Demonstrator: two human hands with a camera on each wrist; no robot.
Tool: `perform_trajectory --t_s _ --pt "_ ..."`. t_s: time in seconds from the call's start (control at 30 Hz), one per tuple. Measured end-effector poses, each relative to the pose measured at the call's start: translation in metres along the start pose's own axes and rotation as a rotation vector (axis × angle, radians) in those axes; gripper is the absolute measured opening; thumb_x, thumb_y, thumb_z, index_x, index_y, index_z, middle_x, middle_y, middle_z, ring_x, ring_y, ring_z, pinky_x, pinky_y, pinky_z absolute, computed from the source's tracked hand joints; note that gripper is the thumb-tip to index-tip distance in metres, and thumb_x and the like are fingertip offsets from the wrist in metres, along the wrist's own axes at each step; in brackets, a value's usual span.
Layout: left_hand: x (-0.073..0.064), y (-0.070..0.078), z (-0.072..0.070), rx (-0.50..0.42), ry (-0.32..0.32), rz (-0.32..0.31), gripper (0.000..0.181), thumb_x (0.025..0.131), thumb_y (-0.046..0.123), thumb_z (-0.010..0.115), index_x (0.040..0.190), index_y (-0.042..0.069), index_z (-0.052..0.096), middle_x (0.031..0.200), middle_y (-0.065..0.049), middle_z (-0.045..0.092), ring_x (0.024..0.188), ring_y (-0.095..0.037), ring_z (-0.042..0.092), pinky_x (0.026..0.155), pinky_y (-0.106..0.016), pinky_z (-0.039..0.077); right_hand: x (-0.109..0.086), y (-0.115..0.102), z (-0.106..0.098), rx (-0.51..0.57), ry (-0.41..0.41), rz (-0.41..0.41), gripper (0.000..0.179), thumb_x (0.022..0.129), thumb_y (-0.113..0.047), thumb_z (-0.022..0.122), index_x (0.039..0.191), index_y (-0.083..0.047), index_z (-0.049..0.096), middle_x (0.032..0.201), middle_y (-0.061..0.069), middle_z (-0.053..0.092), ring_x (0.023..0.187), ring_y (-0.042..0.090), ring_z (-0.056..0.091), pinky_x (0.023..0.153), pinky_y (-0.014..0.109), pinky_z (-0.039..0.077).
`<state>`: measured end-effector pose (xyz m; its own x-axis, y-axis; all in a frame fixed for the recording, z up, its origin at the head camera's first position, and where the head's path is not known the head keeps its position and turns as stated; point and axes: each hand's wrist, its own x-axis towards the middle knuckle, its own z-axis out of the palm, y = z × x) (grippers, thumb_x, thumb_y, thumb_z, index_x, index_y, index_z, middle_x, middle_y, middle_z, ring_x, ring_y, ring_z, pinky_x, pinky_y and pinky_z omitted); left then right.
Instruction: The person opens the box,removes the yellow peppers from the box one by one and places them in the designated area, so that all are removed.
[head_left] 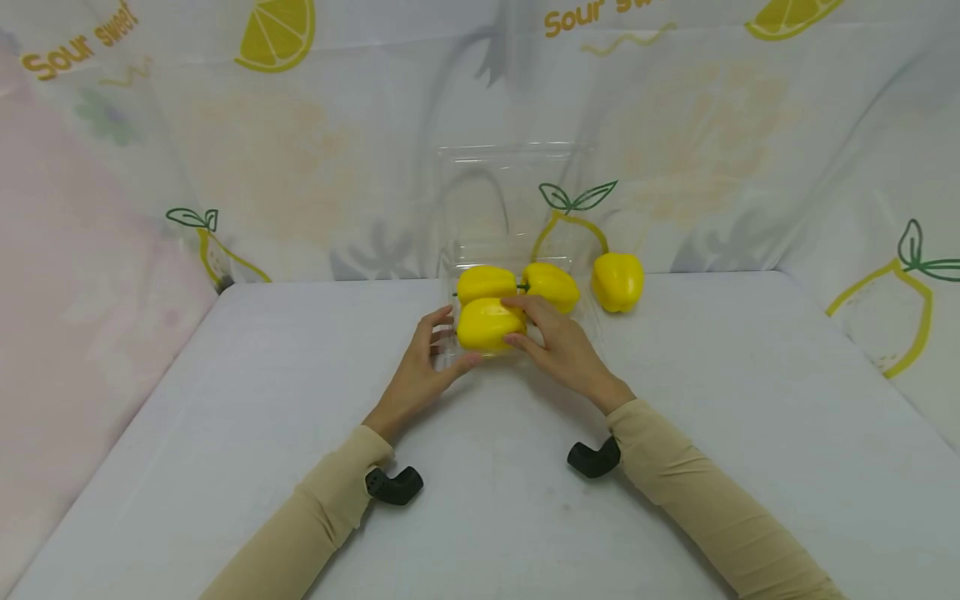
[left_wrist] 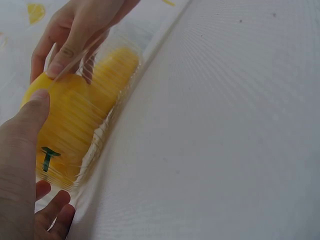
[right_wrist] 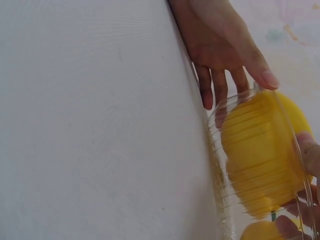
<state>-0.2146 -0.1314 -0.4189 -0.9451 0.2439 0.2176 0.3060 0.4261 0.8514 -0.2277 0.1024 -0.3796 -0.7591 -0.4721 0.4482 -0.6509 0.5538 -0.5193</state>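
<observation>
A clear plastic clamshell box [head_left: 448, 357] stands near the table's back edge with its lid [head_left: 472, 187] raised behind. My right hand [head_left: 566, 346] grips a yellow bell pepper [head_left: 483, 325] at its right end, thumb in front and fingers over the top. This pepper lies in the front of the box. Behind it are a second yellow pepper [head_left: 480, 282] and a third pepper [head_left: 555, 287] to the right. At the box's left front corner rests my left hand [head_left: 423, 358], fingers fairly straight along the side and thumb [right_wrist: 267, 77] at the rim.
One more yellow bell pepper [head_left: 618, 282] is outside the box, to its right near the back edge. A white cloth covers the table [head_left: 480, 500]. Behind hangs a lemon-print curtain [head_left: 360, 125]. Each sleeve carries a black wrist piece [head_left: 396, 486].
</observation>
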Motion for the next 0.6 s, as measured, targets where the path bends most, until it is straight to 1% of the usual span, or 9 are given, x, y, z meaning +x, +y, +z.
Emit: perform_trajectory --t_s 0.07,0.17,0.3,0.47,0.6 --pt "-0.0001 -0.0009 -0.0003 -0.003 0.001 0.010 0.078 0.084 0.043 0.069 0.145 0.024 0.025 0.144 -0.003 0.037 0.128 -0.023 0.046 0.105 -0.044 0.039 0.0000 -0.0001 0.0008 -0.008 0.004 0.004 0.051 0.089 -0.027 0.064 0.134 -0.010 0.048 0.133 0.006 0.053 0.120 0.021 0.053 0.101 0.037 0.045" --pt "0.0000 -0.0006 -0.0004 -0.010 0.001 0.003 0.076 0.084 0.041 0.070 0.144 0.025 0.027 0.145 -0.002 0.037 0.129 -0.023 0.046 0.106 -0.044 0.039 -0.0003 -0.0007 0.0010 -0.011 0.007 0.020 0.051 0.089 -0.027 0.064 0.134 -0.010 0.048 0.133 0.006 0.054 0.120 0.021 0.054 0.101 0.037 0.045" --pt "0.0003 0.0001 -0.0002 -0.024 -0.004 -0.003 0.074 0.084 0.038 0.070 0.144 0.025 0.027 0.146 -0.003 0.036 0.130 -0.026 0.045 0.107 -0.046 0.037 -0.0005 -0.0013 0.0006 -0.008 0.002 0.043 0.051 0.089 -0.027 0.063 0.135 -0.009 0.047 0.134 0.007 0.053 0.120 0.022 0.054 0.100 0.038 0.046" --pt "0.0006 -0.0003 -0.0002 -0.013 -0.004 -0.001 0.075 0.084 0.038 0.070 0.144 0.023 0.027 0.146 -0.003 0.036 0.130 -0.026 0.045 0.107 -0.046 0.037 -0.0004 -0.0022 -0.0006 0.022 -0.001 0.074 0.050 0.091 -0.025 0.061 0.137 -0.009 0.045 0.135 0.008 0.051 0.117 0.023 0.055 0.097 0.038 0.048" --pt "0.0002 0.0000 -0.0008 0.003 0.000 -0.009 0.078 0.083 0.042 0.070 0.144 0.022 0.026 0.146 -0.001 0.037 0.129 -0.023 0.045 0.107 -0.044 0.038 0.0012 -0.0010 -0.0016 0.091 0.001 0.100 0.050 0.093 -0.024 0.059 0.137 -0.008 0.044 0.136 0.009 0.050 0.114 0.023 0.055 0.096 0.037 0.049"
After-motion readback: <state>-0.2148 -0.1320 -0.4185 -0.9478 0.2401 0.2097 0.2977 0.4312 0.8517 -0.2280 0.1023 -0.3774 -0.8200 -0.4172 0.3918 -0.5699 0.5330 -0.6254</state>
